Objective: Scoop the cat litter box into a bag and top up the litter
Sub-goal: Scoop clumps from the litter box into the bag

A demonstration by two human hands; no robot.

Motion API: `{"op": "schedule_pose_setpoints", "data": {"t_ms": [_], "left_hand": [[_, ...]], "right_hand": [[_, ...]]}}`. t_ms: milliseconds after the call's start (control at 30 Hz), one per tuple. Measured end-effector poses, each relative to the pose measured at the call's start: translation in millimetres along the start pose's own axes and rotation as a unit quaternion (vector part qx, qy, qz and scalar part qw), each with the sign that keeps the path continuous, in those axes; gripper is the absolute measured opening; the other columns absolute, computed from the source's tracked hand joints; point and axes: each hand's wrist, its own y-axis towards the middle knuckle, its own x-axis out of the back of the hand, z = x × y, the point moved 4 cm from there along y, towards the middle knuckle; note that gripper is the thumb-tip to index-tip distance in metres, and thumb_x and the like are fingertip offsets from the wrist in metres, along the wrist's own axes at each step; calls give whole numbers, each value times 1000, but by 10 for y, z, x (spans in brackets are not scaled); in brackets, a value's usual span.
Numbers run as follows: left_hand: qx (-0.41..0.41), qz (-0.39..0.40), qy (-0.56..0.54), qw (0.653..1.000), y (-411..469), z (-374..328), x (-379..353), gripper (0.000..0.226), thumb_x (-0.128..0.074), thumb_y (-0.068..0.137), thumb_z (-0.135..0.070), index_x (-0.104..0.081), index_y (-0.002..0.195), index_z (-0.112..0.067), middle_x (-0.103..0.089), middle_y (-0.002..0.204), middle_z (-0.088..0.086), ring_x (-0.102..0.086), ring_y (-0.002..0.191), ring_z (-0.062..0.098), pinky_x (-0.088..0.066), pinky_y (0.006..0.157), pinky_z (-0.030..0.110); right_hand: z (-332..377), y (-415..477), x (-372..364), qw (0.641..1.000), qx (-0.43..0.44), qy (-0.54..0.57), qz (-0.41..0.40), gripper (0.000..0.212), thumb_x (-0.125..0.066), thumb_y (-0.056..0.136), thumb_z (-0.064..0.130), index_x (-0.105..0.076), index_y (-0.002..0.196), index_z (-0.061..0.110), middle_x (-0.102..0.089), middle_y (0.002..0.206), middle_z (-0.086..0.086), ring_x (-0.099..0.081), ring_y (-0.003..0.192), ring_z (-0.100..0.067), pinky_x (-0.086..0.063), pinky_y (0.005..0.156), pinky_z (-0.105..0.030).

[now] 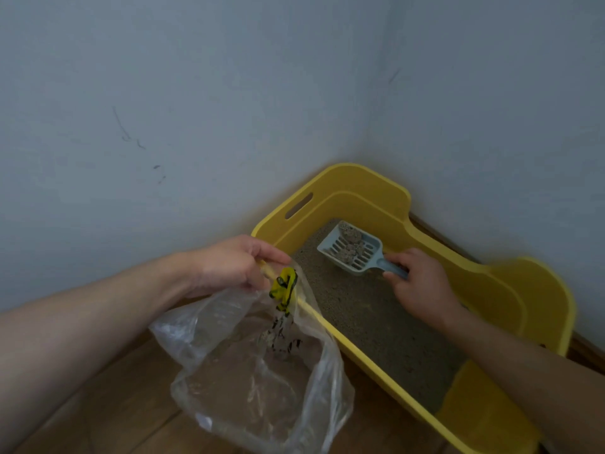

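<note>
A yellow litter box (510,299) stands in the room's corner, its floor covered in grey litter (366,309). My right hand (422,283) grips the handle of a grey-blue slotted scoop (352,249), held over the litter at the box's far end with several clumps lying in it. My left hand (229,267) pinches the rim of a clear plastic bag (255,371) with yellow and black print, holding it open against the box's near left wall. Some clumps lie in the bag's bottom.
Pale walls (196,109) meet behind the box. The box has a cut-out handle (298,205) in its far left wall. Wooden floor (108,411) lies under the bag and along the box's front.
</note>
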Motion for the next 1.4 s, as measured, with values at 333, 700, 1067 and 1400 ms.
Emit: {"op": "schedule_pose_setpoints", "data": {"t_ms": [333, 700, 1067, 1400], "left_hand": [[-20, -27, -19, 999, -142, -60, -12, 52, -54, 83, 17, -64, 119, -18, -67, 121, 1, -62, 70, 4, -46, 57, 21], [-17, -58, 28, 998, -284, -106, -47, 55, -54, 83, 17, -59, 130, -10, -67, 100, -5, -58, 53, -5, -44, 50, 16], [-19, -52, 20, 998, -396, -134, -65, 56, -55, 83, 14, -59, 130, -16, -61, 124, 1, -62, 98, 15, -49, 61, 18], [-11, -42, 21, 999, -498, -68, -128, 60, -56, 82, 15, -53, 136, -12, -58, 125, 3, -61, 89, 13, -48, 59, 17]], "right_hand": [[87, -233, 186, 1000, -10, -13, 1, 36, -66, 92, 21, -62, 128, 20, -49, 97, 13, -48, 82, 1, -34, 65, -12], [168, -379, 325, 999, -27, 26, -13, 34, -66, 92, 19, -62, 126, 19, -53, 104, 10, -49, 86, 0, -37, 71, -14], [271, -505, 423, 999, -19, 39, 4, 30, -67, 91, 18, -63, 120, 23, -54, 102, 12, -51, 88, -1, -39, 70, -14], [393, -693, 631, 1000, 22, 22, -1, 30, -70, 90, 21, -66, 119, 23, -53, 97, 16, -51, 85, 1, -35, 67, -12]]}}
